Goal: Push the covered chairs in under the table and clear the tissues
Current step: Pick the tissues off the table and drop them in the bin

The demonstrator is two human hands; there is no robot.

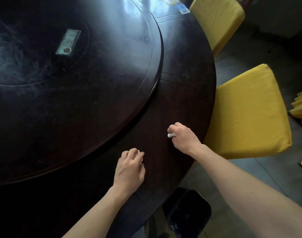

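Observation:
Both my hands rest on the dark round table (pixel 184 93) near its right edge. My left hand (pixel 129 167) is closed around a small white tissue (pixel 138 152) that shows at the fingertips. My right hand (pixel 184 137) grips another crumpled white tissue (pixel 170 134). A yellow covered chair (pixel 250 114) stands at the table edge just right of my right hand, its seat mostly outside the tabletop. A second yellow covered chair (pixel 217 23) stands further back along the edge.
A raised turntable (pixel 112 83) fills the table's middle, with a greenish packet (pixel 68 42) on it. Cards (pixel 184 9) lie at the far edge. A black bin (pixel 188 213) stands on the floor under the near table edge. More yellow fabric (pixel 301 107) shows at far right.

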